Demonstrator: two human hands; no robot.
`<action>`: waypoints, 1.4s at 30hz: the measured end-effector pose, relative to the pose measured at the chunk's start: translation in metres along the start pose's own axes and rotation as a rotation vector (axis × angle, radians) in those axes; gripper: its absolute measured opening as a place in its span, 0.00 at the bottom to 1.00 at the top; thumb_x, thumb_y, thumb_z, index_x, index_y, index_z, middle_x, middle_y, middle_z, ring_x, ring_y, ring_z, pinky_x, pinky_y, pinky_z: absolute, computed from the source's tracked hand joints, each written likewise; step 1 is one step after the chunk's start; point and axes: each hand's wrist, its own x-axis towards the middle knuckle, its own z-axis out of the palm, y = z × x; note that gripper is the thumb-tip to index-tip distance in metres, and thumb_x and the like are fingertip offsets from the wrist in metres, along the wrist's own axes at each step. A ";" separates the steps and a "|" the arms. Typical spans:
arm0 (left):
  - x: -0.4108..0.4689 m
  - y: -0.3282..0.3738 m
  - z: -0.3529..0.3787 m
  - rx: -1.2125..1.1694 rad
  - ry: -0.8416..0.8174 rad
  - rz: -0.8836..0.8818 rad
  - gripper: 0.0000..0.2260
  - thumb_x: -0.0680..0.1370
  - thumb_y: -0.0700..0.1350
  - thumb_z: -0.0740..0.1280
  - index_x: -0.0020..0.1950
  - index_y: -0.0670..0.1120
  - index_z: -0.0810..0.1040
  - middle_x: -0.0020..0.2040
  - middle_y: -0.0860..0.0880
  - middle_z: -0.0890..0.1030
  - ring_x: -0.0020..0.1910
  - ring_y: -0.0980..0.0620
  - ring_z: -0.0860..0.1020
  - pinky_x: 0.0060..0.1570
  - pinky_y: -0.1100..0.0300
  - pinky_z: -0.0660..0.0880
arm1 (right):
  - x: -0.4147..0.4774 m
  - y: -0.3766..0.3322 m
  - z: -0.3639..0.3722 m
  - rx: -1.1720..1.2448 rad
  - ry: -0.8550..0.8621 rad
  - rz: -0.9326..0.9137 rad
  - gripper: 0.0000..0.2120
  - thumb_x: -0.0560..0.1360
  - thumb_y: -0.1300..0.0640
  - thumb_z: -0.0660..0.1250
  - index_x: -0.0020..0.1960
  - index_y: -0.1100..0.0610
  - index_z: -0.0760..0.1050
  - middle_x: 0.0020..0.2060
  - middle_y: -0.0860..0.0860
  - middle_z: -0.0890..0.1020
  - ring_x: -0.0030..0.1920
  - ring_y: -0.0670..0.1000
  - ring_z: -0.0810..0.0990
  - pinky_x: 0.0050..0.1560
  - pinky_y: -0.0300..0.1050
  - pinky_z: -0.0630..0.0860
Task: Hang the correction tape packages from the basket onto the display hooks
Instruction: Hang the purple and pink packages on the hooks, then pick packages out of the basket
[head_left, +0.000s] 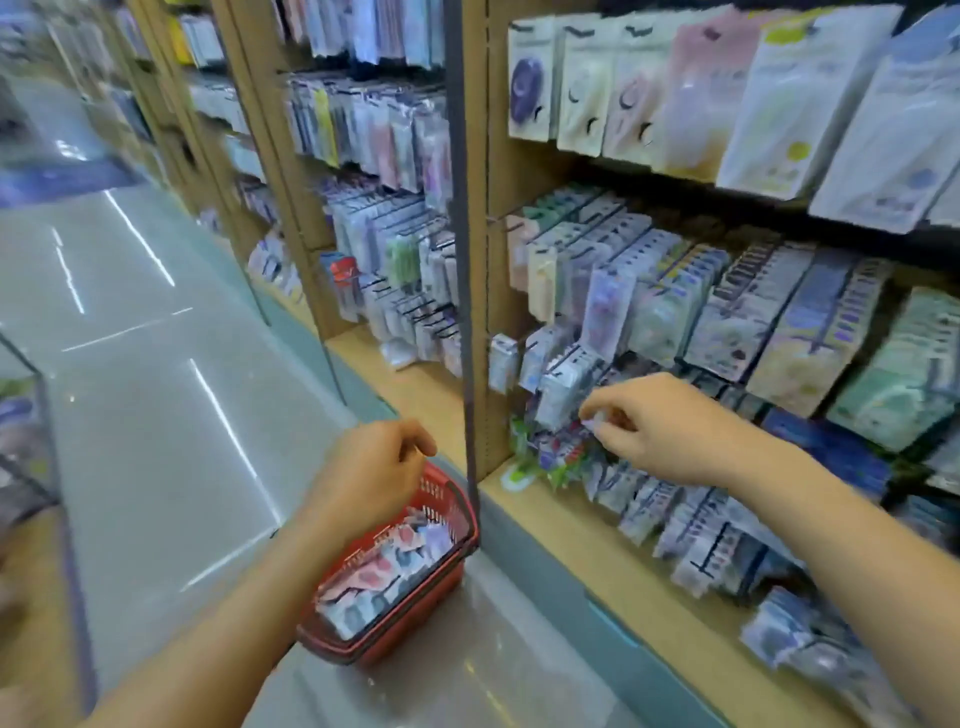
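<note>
A red basket (441, 587) stands on the floor below me, holding several correction tape packages (384, 571). My left hand (371, 467) hovers above the basket with loosely curled fingers and nothing in it. My right hand (654, 426) reaches to the low hooks of the display and pinches a small package (597, 418) between thumb and fingertips, in front of a row of hanging packages (563, 387). The frame is blurred, so the hook itself is hard to make out.
Wooden shelving (498, 291) with a dark upright post (462, 260) carries many rows of hanging stationery packs, above and to the right. A shelf ledge (597, 551) juts out under the lowest hooks. A shiny tiled aisle floor (156, 389) stretches away on the left.
</note>
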 end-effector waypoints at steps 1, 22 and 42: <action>-0.008 -0.027 0.005 0.003 -0.008 -0.045 0.12 0.77 0.39 0.62 0.49 0.52 0.83 0.45 0.51 0.85 0.47 0.48 0.81 0.44 0.58 0.73 | 0.010 -0.009 0.020 0.063 -0.017 0.028 0.12 0.81 0.52 0.62 0.62 0.50 0.78 0.46 0.47 0.83 0.44 0.48 0.79 0.46 0.45 0.75; 0.006 -0.362 0.187 -0.324 -0.199 -0.898 0.14 0.76 0.34 0.62 0.51 0.48 0.83 0.48 0.53 0.83 0.51 0.51 0.81 0.46 0.65 0.69 | 0.246 -0.079 0.387 1.118 -0.280 0.686 0.11 0.79 0.69 0.63 0.58 0.59 0.78 0.42 0.58 0.79 0.38 0.51 0.77 0.36 0.40 0.75; 0.168 -0.619 0.555 0.060 -0.840 -0.593 0.21 0.79 0.57 0.62 0.64 0.44 0.71 0.63 0.41 0.77 0.63 0.39 0.74 0.61 0.49 0.71 | 0.413 -0.082 0.809 0.427 -0.838 0.283 0.33 0.74 0.62 0.68 0.76 0.56 0.61 0.68 0.59 0.73 0.68 0.58 0.72 0.63 0.45 0.68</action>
